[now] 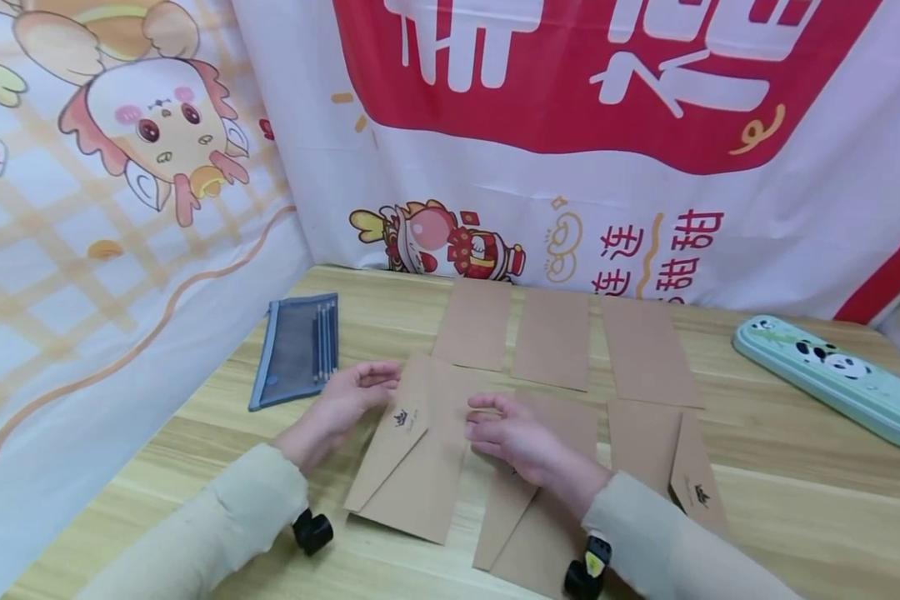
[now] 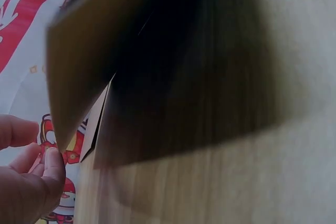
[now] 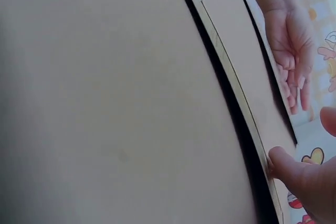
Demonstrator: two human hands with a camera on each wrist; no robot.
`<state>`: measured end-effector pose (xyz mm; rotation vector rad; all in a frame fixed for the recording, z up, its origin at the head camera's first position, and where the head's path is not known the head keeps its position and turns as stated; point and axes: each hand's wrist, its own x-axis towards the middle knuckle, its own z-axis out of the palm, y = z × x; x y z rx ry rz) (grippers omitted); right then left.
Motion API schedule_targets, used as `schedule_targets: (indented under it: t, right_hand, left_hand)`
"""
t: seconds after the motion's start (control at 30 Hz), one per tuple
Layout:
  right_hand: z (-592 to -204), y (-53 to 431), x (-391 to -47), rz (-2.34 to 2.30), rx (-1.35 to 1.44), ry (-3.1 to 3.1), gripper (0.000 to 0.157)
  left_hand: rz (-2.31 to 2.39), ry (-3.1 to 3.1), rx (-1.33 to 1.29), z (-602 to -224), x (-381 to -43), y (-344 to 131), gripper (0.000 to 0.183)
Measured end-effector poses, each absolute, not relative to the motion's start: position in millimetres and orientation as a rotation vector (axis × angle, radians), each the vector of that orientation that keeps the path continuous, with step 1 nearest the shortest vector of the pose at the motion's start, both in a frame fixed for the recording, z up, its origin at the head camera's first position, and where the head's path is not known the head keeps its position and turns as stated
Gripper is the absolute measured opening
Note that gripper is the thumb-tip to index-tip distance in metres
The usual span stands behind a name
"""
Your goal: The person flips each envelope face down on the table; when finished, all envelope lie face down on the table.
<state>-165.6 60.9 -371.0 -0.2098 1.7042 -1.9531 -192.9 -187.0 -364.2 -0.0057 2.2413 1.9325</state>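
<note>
Pale wood tops our table (image 1: 810,500); on it, flap up, lies the envelope (image 1: 420,450) between our left hand (image 1: 348,404) and right hand (image 1: 521,442), fingers loose, gripping nothing. If our right hand sweeps low, it could knock the neighbouring envelope (image 1: 532,542) askew.

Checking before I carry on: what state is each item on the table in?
Left front envelope: flap folded over.
Middle front envelope: flap folded over, partly hidden.
Right front envelope: flap folded over, seemingly slightly raised.
Three back envelopes: plain side up, lying flat.
Mesh pouch: pencils inside, zip state unclear.
Panda case: closed.
</note>
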Motion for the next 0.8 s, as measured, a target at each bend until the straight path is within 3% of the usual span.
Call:
schedule_targets:
  t: [0.37, 0.8]
  right_hand:
    - [-374.6, 36.4, -169.1, -2.030, -0.185, 1.700, 0.049]
    - [-376.9, 38.2, -170.3, -2.041, -0.174, 1.657, 0.055]
  left_hand:
    - [1.887, 2.273, 0.060, -344.6, -193.4, -200.6, 0.051]
    - [2.031, 2.169, 0.239, -322.5, -191.1, -146.7, 0.047]
